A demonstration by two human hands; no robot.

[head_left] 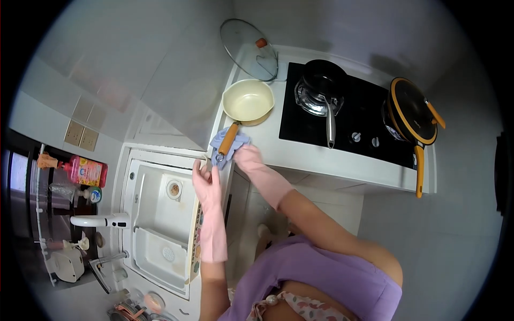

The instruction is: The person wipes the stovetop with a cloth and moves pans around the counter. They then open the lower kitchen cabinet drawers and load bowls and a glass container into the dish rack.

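Note:
My left hand (206,186), in a pink rubber glove, is beside the sink's corner. Its fingers are apart and slightly curled, close to the end of the pan handle, with nothing visible in them. My right hand (248,158), gloved in the same pink, grips the edge of a blue cloth (240,140); some of its fingers are hidden. The cloth lies bunched on the counter under the wooden handle (228,138) of a cream saucepan (248,100). That saucepan sits upright at the counter's left end, and its inside looks bare.
A glass lid (249,51) leans against the back wall. On the black hob (347,120) stand a small dark pan (324,77) and a lidded yellow-rimmed pan (412,112) whose handle juts past the front edge. At left are the white sink (155,214), tap (101,220) and pink bottle (90,171).

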